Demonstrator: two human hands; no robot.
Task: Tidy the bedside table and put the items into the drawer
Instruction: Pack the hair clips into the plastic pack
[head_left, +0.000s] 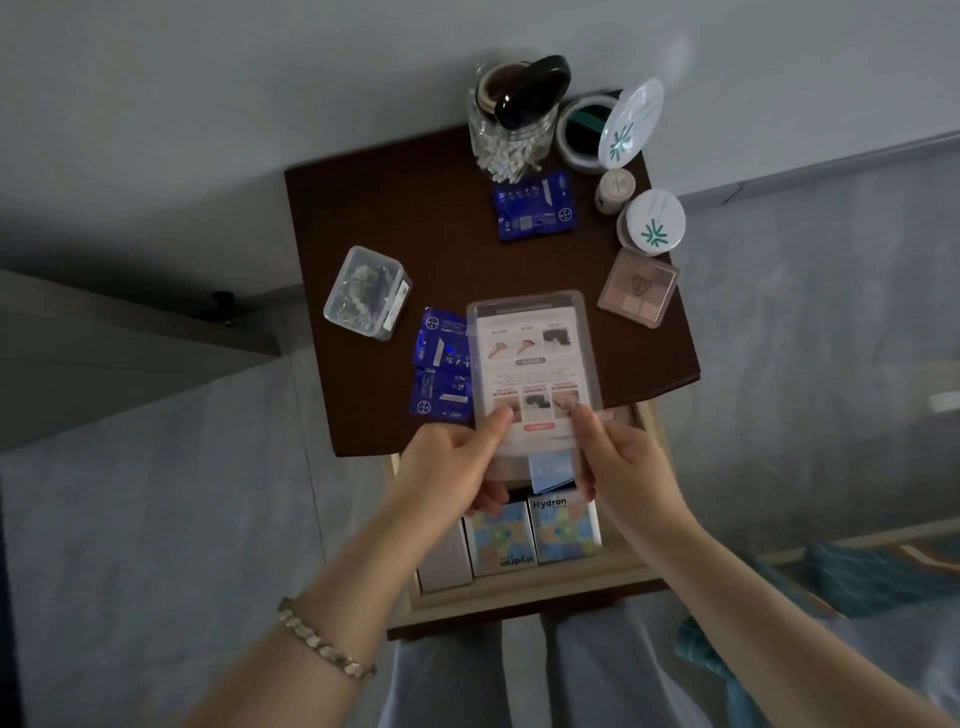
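A flat translucent plastic case (532, 358) with a printed leaflet inside hangs over the front edge of the dark brown bedside table (395, 208). My left hand (457, 467) pinches its near left corner, and my right hand (618, 462) pinches its near right corner. Below them the light wood drawer (524, 597) stands pulled out. Two Hydron boxes (535, 535), a grey box (444, 558) and a light blue packet (551, 470) lie inside it. Blue sachets (441, 371) lie on the table just left of the case.
On the table: a clear lidded box (366, 293) at the left, another blue sachet (535, 205), a jar of cotton swabs (511, 117), an open white round container (605, 127), a small tube (613, 189), a round white compact (652, 223), an eyeshadow palette (639, 293). Bedding flanks both sides.
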